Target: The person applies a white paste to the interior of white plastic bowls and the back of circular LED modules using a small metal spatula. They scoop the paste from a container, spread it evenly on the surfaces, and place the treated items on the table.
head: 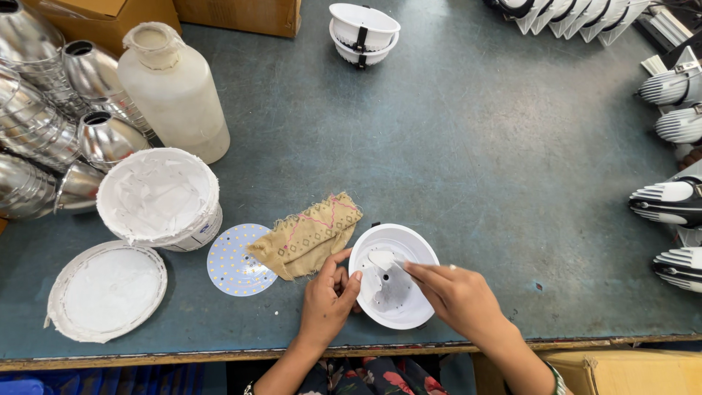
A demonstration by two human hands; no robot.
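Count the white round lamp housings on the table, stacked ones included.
3. One lamp housing sits at the near edge, between the left hand and right hand. Two stacked housings stand at the far edge. Others may lie out of view.
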